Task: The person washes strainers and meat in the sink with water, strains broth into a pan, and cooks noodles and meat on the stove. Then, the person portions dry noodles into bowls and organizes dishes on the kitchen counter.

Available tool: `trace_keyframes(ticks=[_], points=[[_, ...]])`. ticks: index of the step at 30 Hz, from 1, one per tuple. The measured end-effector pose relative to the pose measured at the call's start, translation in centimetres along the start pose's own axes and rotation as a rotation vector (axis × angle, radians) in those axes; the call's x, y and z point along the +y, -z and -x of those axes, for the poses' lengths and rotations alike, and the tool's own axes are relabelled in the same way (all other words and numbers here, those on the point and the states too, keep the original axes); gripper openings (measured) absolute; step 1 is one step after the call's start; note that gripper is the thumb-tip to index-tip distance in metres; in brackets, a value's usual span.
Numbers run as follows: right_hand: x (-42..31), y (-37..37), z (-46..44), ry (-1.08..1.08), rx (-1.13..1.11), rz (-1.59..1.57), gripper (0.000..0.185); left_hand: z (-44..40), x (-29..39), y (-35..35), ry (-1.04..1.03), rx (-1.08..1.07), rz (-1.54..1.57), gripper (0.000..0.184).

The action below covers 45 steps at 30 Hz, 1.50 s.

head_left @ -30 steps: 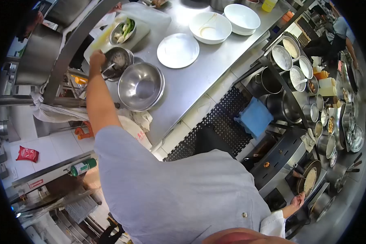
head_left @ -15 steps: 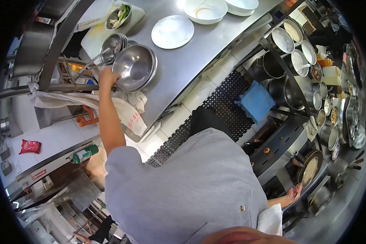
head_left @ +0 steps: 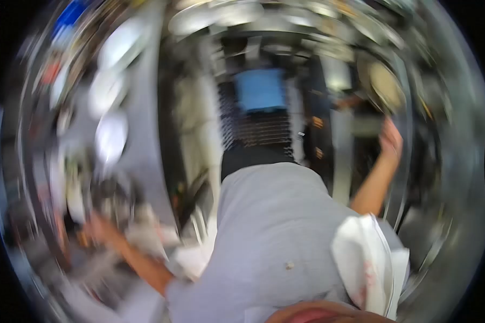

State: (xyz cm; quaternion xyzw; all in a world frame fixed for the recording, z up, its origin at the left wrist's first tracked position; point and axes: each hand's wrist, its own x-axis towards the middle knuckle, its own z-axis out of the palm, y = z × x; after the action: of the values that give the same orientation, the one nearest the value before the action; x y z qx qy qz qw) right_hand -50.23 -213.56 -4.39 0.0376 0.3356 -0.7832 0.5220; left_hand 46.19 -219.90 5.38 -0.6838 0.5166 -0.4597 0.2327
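Note:
Motion blurs the whole view. My left hand [head_left: 98, 229] is at the lower left, just below the metal bowls [head_left: 112, 195] on the steel counter [head_left: 148, 124]; its fingers are smeared. Up at the right, my right hand [head_left: 391, 139] is beside the lower edge of a round dark pan [head_left: 383, 83] with something pale in it. The fingers look bunched near the pan's edge, and what they hold, if anything, is too blurred to make out.
White dishes [head_left: 111, 137] line the counter at the left. A blue square object [head_left: 260, 90] stands by the black floor mat [head_left: 258, 129]. Blurred pots [head_left: 237, 13] run along the top. A white cloth [head_left: 364, 258] hangs by my right side.
The view has swung round, so the counter now lies at the left and the pan higher up at the right. My left hand has come away from the big bowl's rim.

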Motion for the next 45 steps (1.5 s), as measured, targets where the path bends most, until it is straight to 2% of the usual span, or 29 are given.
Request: trace_keyframes(ticks=[1, 2, 3, 4, 5, 7, 8, 9, 10, 11, 12, 13, 14, 15, 16, 17, 18, 19, 21, 25, 28, 32, 34, 38, 42, 45], points=[[0.4, -1.3, 1.6, -0.011, 0.008, -0.067, 0.029, 1.0, -0.2, -2.8, -0.181, -0.034, -0.296, 0.03], [1.5, -3.9, 3.5, 0.065, -0.093, 0.135, 0.019, -3.1, -1.0, 1.1, 0.131, 0.356, 0.445, 0.022], [0.4, -2.1, 2.4, -0.179, -0.275, -0.008, 0.006, -4.7, 0.0, 5.6, 0.252, 0.709, 0.58, 0.02], [0.5, -3.8, 3.6, -0.107, -0.102, 0.065, 0.011, -4.9, 0.9, 6.8, 0.49, 0.5, 0.549, 0.027], [0.8, -4.9, 4.7, -0.042, -0.023, 0.105, 0.011, -6.2, 2.9, 10.0, 0.466, 0.542, 0.596, 0.027], [0.5, -4.7, 5.3, 0.012, 0.003, 0.123, 0.01, -8.9, 7.8, 16.8, 0.689, -0.138, 1.143, 0.034], [0.2, -5.0, 6.2, 0.035, 0.02, 0.216, 0.009, -10.6, 11.7, 17.7, 0.614, -0.144, 1.309, 0.037], [-0.5, -5.2, 7.0, 0.058, 0.038, 0.313, 0.009, -11.7, 15.9, 23.6, 0.6, -0.104, 1.714, 0.036], [-1.3, -5.0, 7.6, 0.066, 0.022, 0.348, 0.009, -13.0, 19.9, 28.2, 0.45, -0.147, 2.064, 0.031], [-2.0, -5.1, 8.4, 0.08, 0.024, 0.342, 0.009, -14.2, 23.1, 34.0, 0.381, -0.285, 2.247, 0.027], [-3.0, -5.7, 9.2, 0.088, 0.04, 0.436, 0.009, -15.6, 26.8, 37.8, 0.174, -0.4, 2.456, 0.025], [-3.9, -6.5, 10.0, 0.092, 0.054, 0.534, 0.01, -16.5, 30.5, 42.0, -0.063, -0.358, 2.553, 0.023], [-4.5, -7.8, 11.1, 0.127, 0.069, 0.629, 0.012, -17.3, 33.9, 45.7, -0.22, -0.374, 2.437, 0.02], [-5.4, -8.5, 12.0, 0.131, 0.061, 0.632, 0.012, -17.7, 36.5, 49.8, -0.389, -0.634, 2.591, 0.023], [-6.4, -9.0, 12.7, 0.123, 0.068, 0.694, 0.012, -17.3, 38.7, 54.4, -0.363, -0.821, 2.712, 0.028], [-7.4, -9.5, 13.1, 0.115, 0.075, 0.757, 0.014, -17.9, 42.3, 57.1, -0.54, -0.842, 2.588, 0.029], [-8.2, -9.8, 13.4, 0.128, 0.067, 0.797, 0.015, -17.4, 45.6, 60.4, -0.537, -0.881, 2.625, 0.027], [-8.7, -10.6, 13.7, 0.128, 0.065, 0.796, 0.015, -16.5, 44.8, 64.4, -0.63, -0.915, 2.622, 0.026], [-9.2, -12.6, 14.3, 0.133, 0.058, 0.945, 0.014, -15.5, 47.8, 69.1, -0.725, -0.744, 2.521, 0.022], [-7.8, -13.7, 13.4, 0.218, 0.247, 1.409, 0.017, -13.5, 50.6, 74.9, -0.809, -0.866, 2.668, 0.016], [-6.0, -12.7, 12.3, 0.589, 0.296, 1.871, 0.018, -13.2, 50.5, 76.2, -0.667, -1.002, 2.707, 0.015], [-4.9, -11.8, 12.0, 0.628, 0.356, 2.098, 0.013, -13.1, 51.0, 74.6, -0.658, -1.118, 2.7, 0.016], [-4.5, -12.0, 12.5, 0.625, 0.383, 2.098, 0.013, -13.0, 51.4, 73.5, -0.634, -1.17, 2.693, 0.016], [-4.6, -12.0, 13.0, 0.691, 0.417, 2.084, 0.014, -13.1, 51.2, 72.2, -0.604, -1.141, 2.74, 0.017], [-4.4, -9.9, 11.7, 0.687, 0.306, 2.104, 0.015, -13.2, 51.1, 71.2, -0.57, -1.084, 2.741, 0.015], [-3.3, -10.0, 11.8, 0.765, 0.229, 1.992, 0.015, -13.3, 51.6, 69.7, -0.504, -1.111, 2.8, 0.016]])
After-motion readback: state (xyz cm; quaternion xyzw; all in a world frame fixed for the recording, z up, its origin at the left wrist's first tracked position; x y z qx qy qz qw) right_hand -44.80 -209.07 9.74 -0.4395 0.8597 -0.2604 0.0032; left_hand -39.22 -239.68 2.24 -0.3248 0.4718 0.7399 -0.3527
